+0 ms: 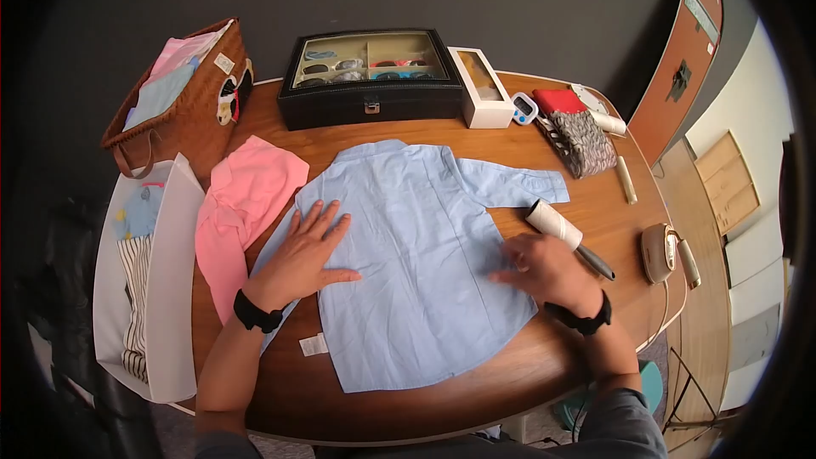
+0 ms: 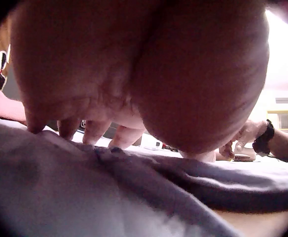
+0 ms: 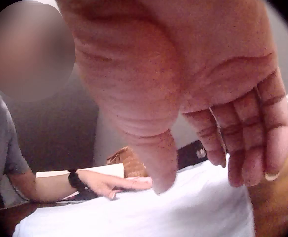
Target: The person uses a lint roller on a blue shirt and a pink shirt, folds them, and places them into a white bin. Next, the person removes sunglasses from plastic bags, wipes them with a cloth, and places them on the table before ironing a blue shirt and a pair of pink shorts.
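Note:
A light blue shirt (image 1: 391, 263) lies spread on the wooden table, collar at the far side, one sleeve stretched out to the right. My left hand (image 1: 306, 251) rests on its left part with fingers spread; in the left wrist view the fingertips of that hand (image 2: 134, 89) touch the cloth. Over the shirt's right edge is my right hand (image 1: 548, 268), holding nothing; the right wrist view shows this hand (image 3: 183, 94) with fingers extended downward near the cloth (image 3: 183, 207). A lint roller (image 1: 554, 224) lies just beyond the right hand.
Pink garment (image 1: 246, 183) and white bin (image 1: 174, 314) with clothes at left; brown basket (image 1: 183, 119) behind. A black glasses case (image 1: 370, 106), white box (image 1: 490, 114), small timer (image 1: 524, 109), folded knit item (image 1: 582, 146) and handheld steamer (image 1: 659, 253) stand or lie along the back and right.

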Available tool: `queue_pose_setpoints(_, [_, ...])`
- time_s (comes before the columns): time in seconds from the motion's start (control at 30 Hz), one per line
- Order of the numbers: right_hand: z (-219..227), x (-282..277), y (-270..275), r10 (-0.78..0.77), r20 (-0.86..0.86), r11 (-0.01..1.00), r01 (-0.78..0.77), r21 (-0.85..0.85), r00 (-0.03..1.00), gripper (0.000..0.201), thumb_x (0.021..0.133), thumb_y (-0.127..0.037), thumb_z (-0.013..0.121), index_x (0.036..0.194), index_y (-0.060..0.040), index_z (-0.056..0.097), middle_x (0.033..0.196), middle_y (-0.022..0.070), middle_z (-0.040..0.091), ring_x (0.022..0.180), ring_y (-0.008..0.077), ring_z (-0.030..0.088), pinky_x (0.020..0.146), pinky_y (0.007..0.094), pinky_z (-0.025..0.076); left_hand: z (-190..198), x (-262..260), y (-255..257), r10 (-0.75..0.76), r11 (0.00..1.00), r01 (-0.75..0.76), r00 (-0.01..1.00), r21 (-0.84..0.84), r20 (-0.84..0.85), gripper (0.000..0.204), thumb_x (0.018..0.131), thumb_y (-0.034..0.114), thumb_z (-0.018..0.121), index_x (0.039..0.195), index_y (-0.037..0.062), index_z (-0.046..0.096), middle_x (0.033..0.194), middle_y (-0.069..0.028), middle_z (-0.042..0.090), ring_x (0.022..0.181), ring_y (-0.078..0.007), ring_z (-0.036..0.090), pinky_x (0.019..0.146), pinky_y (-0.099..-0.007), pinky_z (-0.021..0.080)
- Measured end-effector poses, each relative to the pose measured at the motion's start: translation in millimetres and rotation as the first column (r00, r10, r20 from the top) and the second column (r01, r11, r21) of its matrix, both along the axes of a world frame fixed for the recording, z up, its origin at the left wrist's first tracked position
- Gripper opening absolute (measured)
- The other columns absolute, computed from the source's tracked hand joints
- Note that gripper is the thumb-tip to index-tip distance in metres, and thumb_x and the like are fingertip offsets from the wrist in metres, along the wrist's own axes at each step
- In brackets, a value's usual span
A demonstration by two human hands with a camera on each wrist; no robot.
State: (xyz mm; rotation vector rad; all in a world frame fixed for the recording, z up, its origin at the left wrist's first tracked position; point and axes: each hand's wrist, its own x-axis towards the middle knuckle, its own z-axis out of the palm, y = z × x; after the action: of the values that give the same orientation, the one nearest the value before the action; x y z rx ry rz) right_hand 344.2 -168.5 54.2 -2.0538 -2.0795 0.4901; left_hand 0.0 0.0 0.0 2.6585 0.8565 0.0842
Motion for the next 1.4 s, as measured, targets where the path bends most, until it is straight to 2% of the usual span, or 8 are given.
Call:
queue_pose_setpoints(0.13, [20.8, 37.0, -21.5, -0.319, 0.404, 0.932, 0.208, 0.295, 0.857, 0.032, 0.068, -0.022, 0.080, 0.090, -0.0036, 0.065, 0.088, 0.0141, 0.065, 0.080, 0.0345, 0.064, 0.072, 0.0422, 0.052, 2.3, -4.3, 2.9, 0.029, 0.999, -0.030, 1.000, 0.032, 0.008, 0.090, 0.083, 0.055, 0.067, 0.146, -0.0021, 0.035, 0.156, -0.0272, 0.022, 0.146, -0.0439, 0.015, 0.119, -0.0498, 0.015])
queue_pose_setpoints(0.3, [-5.3, 95.0, -30.5, -0.254, 0.556, 0.943, 0.330, -0.039, 0.792, 0.034, 0.067, -0.030, 0.079, 0.084, -0.0020, 0.071, 0.083, 0.0172, 0.069, 0.080, 0.0336, 0.068, 0.072, 0.0417, 0.054, 5.5, -10.2, 1.1, 0.095, 0.991, -0.091, 0.994, 0.100, -0.045, 0.096, 0.081, 0.063, 0.064, 0.144, -0.0035, 0.037, 0.151, -0.0315, 0.028, 0.143, -0.0475, 0.020, 0.117, -0.0503, 0.021])
queue_pose_setpoints(0.47, [21.2, 99.4, -21.3, -0.272, 0.408, 0.880, 0.397, -0.260, 0.871, 0.032, 0.076, -0.030, 0.072, 0.084, 0.0003, 0.071, 0.078, 0.0190, 0.069, 0.077, 0.0370, 0.068, 0.071, 0.0445, 0.054, 2.1, -8.5, -0.8, 0.117, 0.984, -0.107, 0.991, 0.144, -0.065, 0.098, 0.081, 0.064, 0.064, 0.148, -0.0009, 0.033, 0.153, -0.0312, 0.025, 0.143, -0.0495, 0.019, 0.117, -0.0493, 0.021])
queue_pose_setpoints(0.53, [39.6, 84.2, -22.2, -0.533, 0.133, 0.821, 0.549, -0.159, 0.835, 0.028, 0.081, -0.026, 0.070, 0.082, 0.0017, 0.070, 0.070, 0.0180, 0.067, 0.070, 0.0340, 0.069, 0.064, 0.0429, 0.053, -1.4, -7.8, -1.5, 0.100, 0.986, -0.095, 0.994, 0.140, -0.030, 0.099, 0.080, 0.065, 0.064, 0.147, -0.0011, 0.034, 0.152, -0.0322, 0.027, 0.141, -0.0515, 0.022, 0.117, -0.0501, 0.021])
queue_pose_setpoints(0.6, [35.7, 85.5, -22.0, -0.408, 0.245, 0.912, 0.404, 0.068, 0.879, 0.025, 0.088, -0.022, 0.065, 0.086, 0.0025, 0.068, 0.067, 0.0153, 0.066, 0.061, 0.0248, 0.067, 0.055, 0.0379, 0.049, -6.6, -5.5, -5.7, 0.105, 0.982, -0.107, 0.994, 0.158, 0.024, 0.098, 0.080, 0.065, 0.064, 0.146, -0.0019, 0.035, 0.151, -0.0327, 0.028, 0.140, -0.0523, 0.024, 0.117, -0.0505, 0.022])
queue_pose_setpoints(0.73, [28.6, 7.8, 22.2, -0.286, -0.394, 0.939, 0.337, 0.067, 0.874, 0.030, 0.098, -0.025, 0.056, 0.107, 0.0032, 0.061, 0.071, 0.0210, 0.063, 0.059, 0.0346, 0.060, 0.058, 0.0419, 0.048, -11.9, 2.6, -16.9, 0.119, 0.963, -0.129, 0.991, 0.238, 0.056, 0.099, 0.077, 0.065, 0.066, 0.142, -0.0047, 0.039, 0.148, -0.0337, 0.032, 0.139, -0.0512, 0.028, 0.115, -0.0506, 0.026])
queue_pose_setpoints(0.97, [-22.6, -99.8, 62.0, 0.284, -0.049, 0.953, -0.277, 0.120, 0.957, 0.026, 0.097, -0.023, 0.053, 0.097, 0.0026, 0.054, 0.075, 0.0257, 0.064, 0.072, 0.0444, 0.063, 0.062, 0.0509, 0.051, -1.8, -2.6, -24.5, 0.203, 0.947, -0.169, 0.974, 0.273, -0.099, 0.117, 0.065, 0.072, 0.070, 0.132, -0.0193, 0.042, 0.142, -0.0378, 0.037, 0.133, -0.0495, 0.038, 0.110, -0.0489, 0.036])
queue_pose_setpoints(1.4, [-61.4, -19.7, 141.4, -0.191, 0.287, 0.952, 0.106, 0.287, 0.939, 0.026, 0.095, -0.020, 0.048, 0.096, 0.0039, 0.056, 0.078, 0.0262, 0.067, 0.072, 0.0427, 0.067, 0.065, 0.0509, 0.054, -5.6, -0.3, -25.8, 0.228, 0.937, -0.189, 0.968, 0.294, -0.106, 0.127, 0.059, 0.076, 0.070, 0.131, -0.0247, 0.039, 0.141, -0.0416, 0.035, 0.136, -0.0492, 0.034, 0.111, -0.0489, 0.033])
